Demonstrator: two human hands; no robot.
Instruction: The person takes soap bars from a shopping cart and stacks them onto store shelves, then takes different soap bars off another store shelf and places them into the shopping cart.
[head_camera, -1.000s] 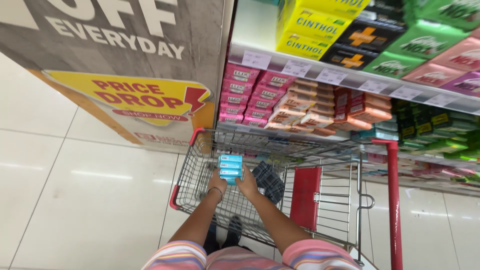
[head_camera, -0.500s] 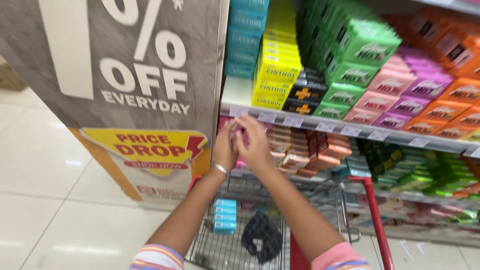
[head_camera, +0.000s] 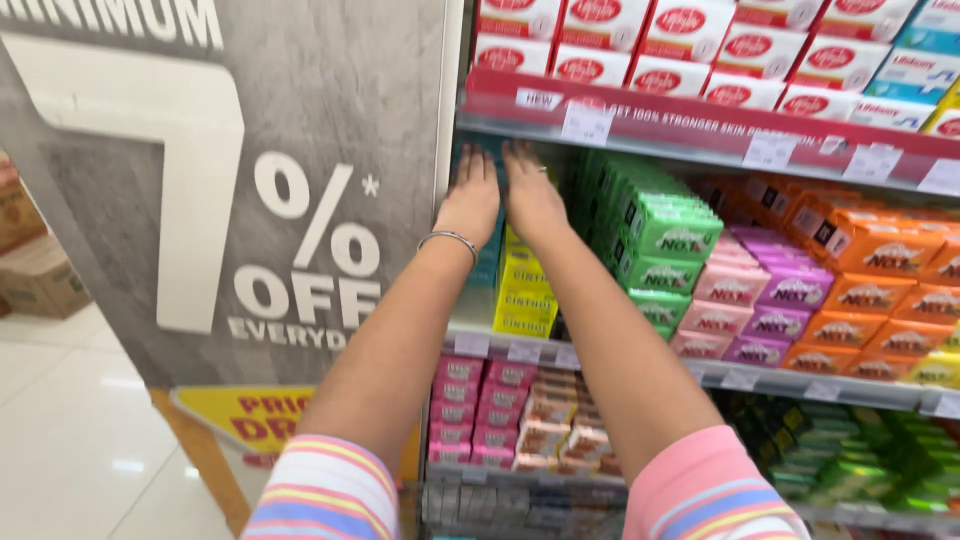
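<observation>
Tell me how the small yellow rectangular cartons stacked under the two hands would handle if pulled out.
The yellow cartons look stiff and flat-sided, so they probably slide rather than roll. Stacked several high, upper ones may topple if a lower one is pulled. Small printed card probably feels slightly slick.

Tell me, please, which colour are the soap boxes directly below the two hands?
Yellow boxes, stacked beneath the left hand and right hand; head view shows them.
</observation>
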